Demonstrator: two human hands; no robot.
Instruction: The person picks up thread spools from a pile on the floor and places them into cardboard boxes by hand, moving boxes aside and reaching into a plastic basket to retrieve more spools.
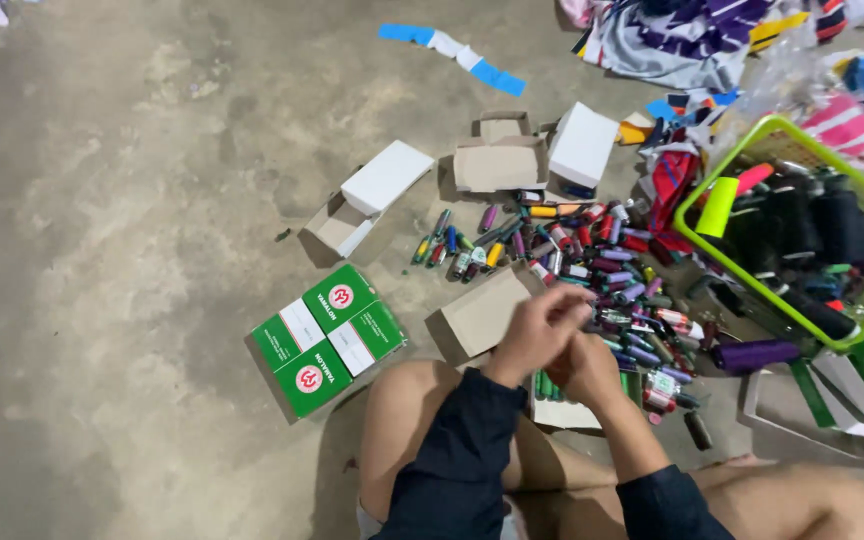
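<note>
While most small coloured thread spools [592,265] lie loose beyond the open brown cardboard box [480,315], only a few green ones [546,385] sit packed nr it. L hand [537,330] & R hand [584,365] pressed together; grip unclear.

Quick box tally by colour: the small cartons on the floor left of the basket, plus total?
White cartons: 2, one lying on an open carton, one by the spool pile.
Brown cardboard cartons: 2, one open, one beside the left hand.
Green-and-white cartons: 2, side by side.
Total: 6
</note>
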